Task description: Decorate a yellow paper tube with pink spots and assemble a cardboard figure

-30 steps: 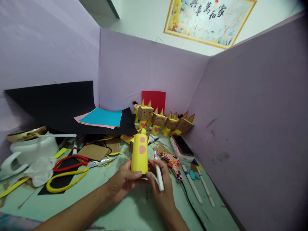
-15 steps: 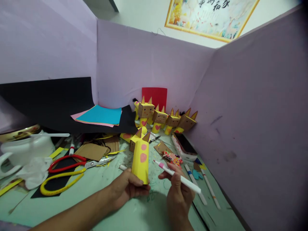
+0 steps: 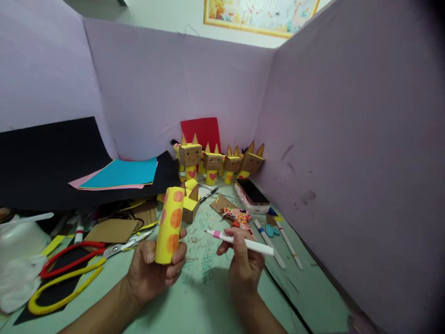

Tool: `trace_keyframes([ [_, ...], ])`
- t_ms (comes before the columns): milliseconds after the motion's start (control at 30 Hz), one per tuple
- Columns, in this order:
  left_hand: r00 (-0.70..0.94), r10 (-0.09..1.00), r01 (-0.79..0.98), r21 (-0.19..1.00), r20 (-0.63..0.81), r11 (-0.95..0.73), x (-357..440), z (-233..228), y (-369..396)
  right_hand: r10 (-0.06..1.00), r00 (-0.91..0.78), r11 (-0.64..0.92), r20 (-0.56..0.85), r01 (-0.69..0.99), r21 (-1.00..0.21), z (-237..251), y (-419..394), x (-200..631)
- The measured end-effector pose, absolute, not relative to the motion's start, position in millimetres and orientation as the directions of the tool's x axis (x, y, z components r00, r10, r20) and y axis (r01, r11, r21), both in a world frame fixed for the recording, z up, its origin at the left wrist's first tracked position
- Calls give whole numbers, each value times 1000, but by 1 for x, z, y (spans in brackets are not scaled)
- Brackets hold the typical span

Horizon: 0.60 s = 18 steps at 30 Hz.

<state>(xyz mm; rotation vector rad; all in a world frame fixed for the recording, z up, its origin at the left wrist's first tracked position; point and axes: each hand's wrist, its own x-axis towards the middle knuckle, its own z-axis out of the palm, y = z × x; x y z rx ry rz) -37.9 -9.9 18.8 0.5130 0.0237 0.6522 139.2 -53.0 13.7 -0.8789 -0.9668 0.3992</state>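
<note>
My left hand point(image 3: 153, 271) grips the bottom of a yellow paper tube point(image 3: 169, 225) with orange-pink dots, held upright and tilted slightly right over the green table point(image 3: 205, 301). My right hand point(image 3: 243, 264) holds a white marker with a pink band point(image 3: 239, 241), its tip pointing left toward the tube but apart from it. Behind the tube lies a brown cardboard head with pointed ears point(image 3: 190, 204).
Red-and-yellow scissors point(image 3: 69, 269) lie at the left, by a white container point(image 3: 21, 241). Finished cardboard figures point(image 3: 215, 162) line the back wall near red paper point(image 3: 201, 132). A phone point(image 3: 252, 192), two markers point(image 3: 276, 239), a patterned scrap point(image 3: 236, 215) and stacked coloured paper point(image 3: 121, 174) surround the hands.
The left hand turned the tube, showing a column of three dots, and shifted it left. The right hand drew the marker away from the tube and holds it level. The view tilted down and right.
</note>
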Motion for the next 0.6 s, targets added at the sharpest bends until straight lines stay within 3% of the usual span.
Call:
trace_keyframes([
  [367, 796, 605, -515, 532, 5, 673, -32, 18, -10, 661, 463, 641, 591, 61, -765, 13, -58, 137],
  [600, 580, 722, -387, 653, -376, 651, -13, 17, -18, 643, 467, 617, 607, 153, -772, 12, -60, 137],
])
